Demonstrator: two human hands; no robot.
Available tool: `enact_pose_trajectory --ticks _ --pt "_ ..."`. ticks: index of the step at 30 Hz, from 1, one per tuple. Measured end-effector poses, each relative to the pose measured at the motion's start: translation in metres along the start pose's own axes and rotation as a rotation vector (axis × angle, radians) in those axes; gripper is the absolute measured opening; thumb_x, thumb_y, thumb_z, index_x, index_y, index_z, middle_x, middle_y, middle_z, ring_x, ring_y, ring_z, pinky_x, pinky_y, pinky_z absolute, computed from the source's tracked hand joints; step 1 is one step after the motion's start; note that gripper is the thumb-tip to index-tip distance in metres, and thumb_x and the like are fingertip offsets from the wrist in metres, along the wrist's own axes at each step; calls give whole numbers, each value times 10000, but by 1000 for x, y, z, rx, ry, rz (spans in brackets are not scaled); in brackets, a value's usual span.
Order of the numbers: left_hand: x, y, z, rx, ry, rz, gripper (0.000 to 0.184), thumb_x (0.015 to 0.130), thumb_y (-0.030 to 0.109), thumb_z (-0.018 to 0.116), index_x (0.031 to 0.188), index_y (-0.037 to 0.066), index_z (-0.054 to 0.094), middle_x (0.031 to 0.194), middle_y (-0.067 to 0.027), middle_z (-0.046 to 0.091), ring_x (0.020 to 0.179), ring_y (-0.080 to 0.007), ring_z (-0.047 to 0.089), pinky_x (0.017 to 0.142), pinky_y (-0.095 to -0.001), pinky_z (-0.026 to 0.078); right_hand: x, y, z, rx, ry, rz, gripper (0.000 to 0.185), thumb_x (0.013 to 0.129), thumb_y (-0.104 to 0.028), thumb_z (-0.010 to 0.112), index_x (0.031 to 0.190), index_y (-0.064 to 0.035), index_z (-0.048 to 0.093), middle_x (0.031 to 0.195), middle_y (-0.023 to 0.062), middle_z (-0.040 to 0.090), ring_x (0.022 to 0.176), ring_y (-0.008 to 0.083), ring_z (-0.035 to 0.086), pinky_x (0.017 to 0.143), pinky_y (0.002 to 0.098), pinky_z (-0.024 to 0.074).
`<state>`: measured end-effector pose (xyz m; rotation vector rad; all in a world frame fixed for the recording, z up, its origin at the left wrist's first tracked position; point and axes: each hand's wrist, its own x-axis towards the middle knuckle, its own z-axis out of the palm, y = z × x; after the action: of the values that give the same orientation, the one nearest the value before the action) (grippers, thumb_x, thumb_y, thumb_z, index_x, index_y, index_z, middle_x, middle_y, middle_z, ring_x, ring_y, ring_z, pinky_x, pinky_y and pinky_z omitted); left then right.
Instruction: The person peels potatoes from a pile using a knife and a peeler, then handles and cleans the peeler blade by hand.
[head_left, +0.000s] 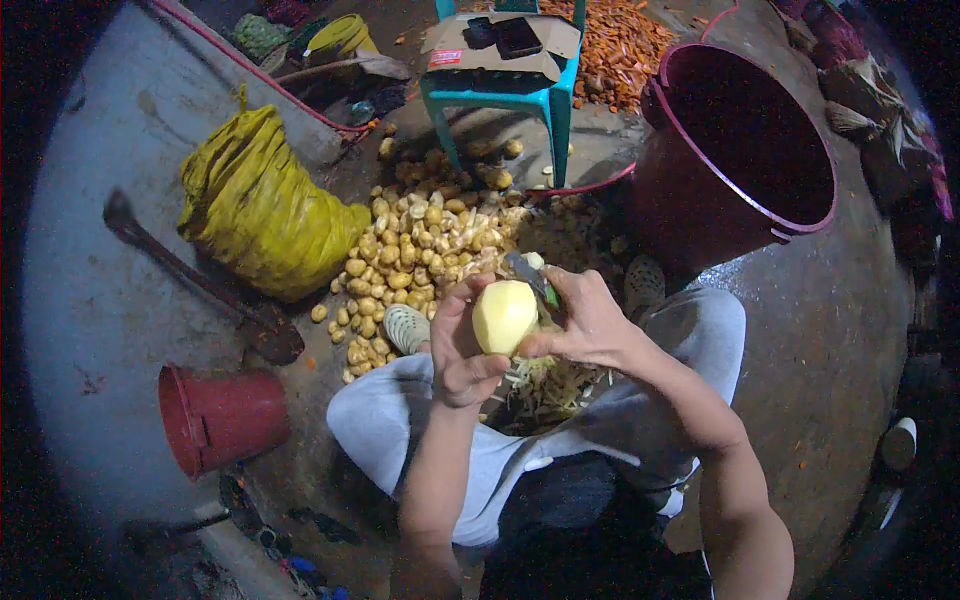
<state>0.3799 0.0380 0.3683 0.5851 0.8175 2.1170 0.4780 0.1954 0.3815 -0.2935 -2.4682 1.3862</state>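
Note:
Between my legs, my left hand is closed around a pale yellow peeled potato. My right hand grips a small knife with a grey blade and a bit of green at its handle; the blade lies by the potato's upper right side. My right thumb is close to the potato's lower right edge. Below my hands is a heap of peelings. A pile of unpeeled potatoes spreads over the floor just beyond, beside my shoe.
A yellow sack and a red bucket stand to the left, near a long-handled tool. Ahead is a teal stool bearing cardboard. A large dark-red tub stands right; orange pieces lie behind.

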Motion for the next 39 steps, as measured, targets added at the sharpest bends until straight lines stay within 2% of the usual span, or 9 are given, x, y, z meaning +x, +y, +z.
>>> enact_pose_trajectory --ticks 1,11,17,19,23,31,35,37,39 --pt "0 0 -1 -17 -21 -12 835 566 63 859 1292 -13 454 1236 -127 553 1165 -252 543 1018 -364 431 0 3 3 5 28 -12 922 525 -757 741 812 106 595 598 244 576 585 384 640 576 432 505" --pt "-1 4 -2 56 -70 -29 833 556 84 873 1280 -22 474 1227 -122 562 1134 -241 564 1002 -358 447 -3 -4 0 55 -57 21 852 500 -746 768 679 69 593 582 206 571 526 348 600 531 412 477" --pt "-2 2 5 35 -52 -18 831 572 97 878 1288 -2 469 1250 -115 546 1164 -236 542 1013 -353 429 -6 3 6 15 -34 -55 771 578 -713 748 690 34 599 517 201 520 467 364 564 492 415 461" --pt "-2 1 5 44 -15 47 833 581 99 879 1295 7 461 1261 -112 539 1178 -231 527 1030 -352 409 -7 0 7 -30 55 -98 751 621 -714 718 694 24 601 496 199 506 466 374 566 481 420 457" --pt "-2 0 4 93 25 84 844 583 112 886 1301 13 455 1257 -107 538 1179 -227 520 1045 -356 392 -8 -7 3 -151 43 -67 748 649 -721 688 743 17 608 515 189 534 495 371 592 477 427 464" --pt "1 -3 11 212 159 183 790 579 116 904 1234 28 472 1176 -93 568 1083 -209 574 928 -321 488 -10 -17 9 -334 165 -144 589 781 -604 639 793 -19 572 530 172 561 495 357 604 463 432 476" --pt "4 -7 12 235 153 248 767 596 158 903 1219 23 477 1150 -88 567 1064 -198 577 908 -312 498 -10 -14 8 -331 146 -103 528 829 -534 612 786 -10 562 534 190 556 505 386 595 471 447 476" --pt "2 -9 7 186 248 216 710 626 191 891 1194 14 503 1141 -83 561 1054 -191 571 911 -312 484 -7 -12 6 -122 156 -22 495 864 -479 577 768 6 549 519 208 528 506 419 575 480 465 470" --pt "2 -10 3 193 232 213 666 646 194 879 1175 10 519 1141 -82 559 1052 -187 567 913 -312 475 -5 -7 2 -88 119 15 502 872 -474 565 764 16 548 517 217 519 510 428 572 487 473 467"
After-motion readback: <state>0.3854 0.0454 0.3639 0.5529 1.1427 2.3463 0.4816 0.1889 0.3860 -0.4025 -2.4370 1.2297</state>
